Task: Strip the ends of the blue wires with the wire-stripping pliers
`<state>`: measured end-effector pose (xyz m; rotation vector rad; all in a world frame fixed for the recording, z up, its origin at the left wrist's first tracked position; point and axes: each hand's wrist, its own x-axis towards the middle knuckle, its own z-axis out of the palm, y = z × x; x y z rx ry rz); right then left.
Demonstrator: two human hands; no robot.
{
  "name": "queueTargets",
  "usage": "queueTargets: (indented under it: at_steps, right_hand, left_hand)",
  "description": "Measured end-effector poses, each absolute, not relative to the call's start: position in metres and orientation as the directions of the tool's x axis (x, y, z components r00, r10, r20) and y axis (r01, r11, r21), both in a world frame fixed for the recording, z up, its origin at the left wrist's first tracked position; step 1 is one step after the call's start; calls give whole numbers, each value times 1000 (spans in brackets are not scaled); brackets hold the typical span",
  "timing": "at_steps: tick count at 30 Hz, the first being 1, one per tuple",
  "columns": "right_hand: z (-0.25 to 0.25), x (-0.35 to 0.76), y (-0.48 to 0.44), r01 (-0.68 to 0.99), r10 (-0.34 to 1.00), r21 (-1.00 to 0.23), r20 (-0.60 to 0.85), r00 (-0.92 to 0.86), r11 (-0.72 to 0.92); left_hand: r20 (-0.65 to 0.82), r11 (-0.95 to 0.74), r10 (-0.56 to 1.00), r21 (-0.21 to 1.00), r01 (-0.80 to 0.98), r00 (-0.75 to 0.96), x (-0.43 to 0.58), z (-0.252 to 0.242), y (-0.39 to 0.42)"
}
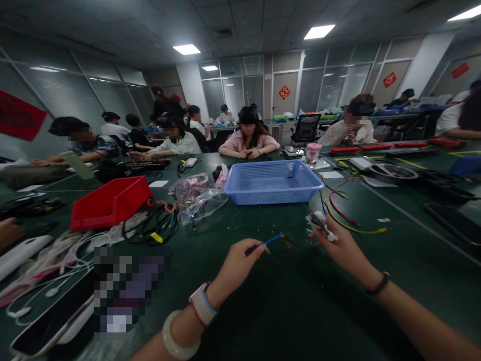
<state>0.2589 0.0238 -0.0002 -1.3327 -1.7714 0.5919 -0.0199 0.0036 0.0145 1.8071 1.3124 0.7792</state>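
In the head view my left hand (242, 258) is closed in a pinch on a blue wire (272, 239). The wire points right and ends in splayed copper-coloured strands (287, 240). Across a small gap, my right hand (340, 243) is wrapped round a grey and white hand tool (320, 221); blur hides its exact kind. The tool's head stands apart from the wire's end. Small green and copper-coloured scraps (259, 226) lie scattered on the green table (270, 311) beyond my hands.
A blue plastic basket (276, 195) stands ahead, left of it a clear bag of wires (195, 195) and a red bin (108, 203). Red and yellow cables (347, 218) lie to the right. White earphone cords (52, 291) and a phone (52, 321) lie left. Several people sit around.
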Motion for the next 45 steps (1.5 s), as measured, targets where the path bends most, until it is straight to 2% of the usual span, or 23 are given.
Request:
queueTargets:
  at_steps: [2,4,7,10,18,29,39,45]
  right_hand:
    - [-5,255,19,750,888,-529,429,-167,397]
    - [-7,251,15,836,854,-347,461,-242,424]
    - [-9,245,12,870,832,-233,472,-291,436]
    - [-9,243,13,893,830,-187,483,-279,409]
    - [-16,242,16,892,834,-120,427,-351,436]
    - [-20,240,16,854,796,-93,427,-430,511]
    - [-21,242,18,829,737,30,442,-512,558]
    - [-13,242,18,839,709,210,456,-538,502]
  left_hand:
    - [99,-251,948,819,517,302,-20,14,1]
    - [158,-319,934,771,552,319,-20,13,0]
    - [220,-399,910,692,602,351,-21,11,-2]
    - [228,-428,896,667,610,380,-20,8,-2]
    - [204,-420,892,699,579,403,-18,6,-1]
    - [221,-438,885,699,566,411,-18,5,-1]
    - [204,-445,873,705,552,442,-20,2,2]
    - [222,-466,865,686,559,449,-20,-1,3]
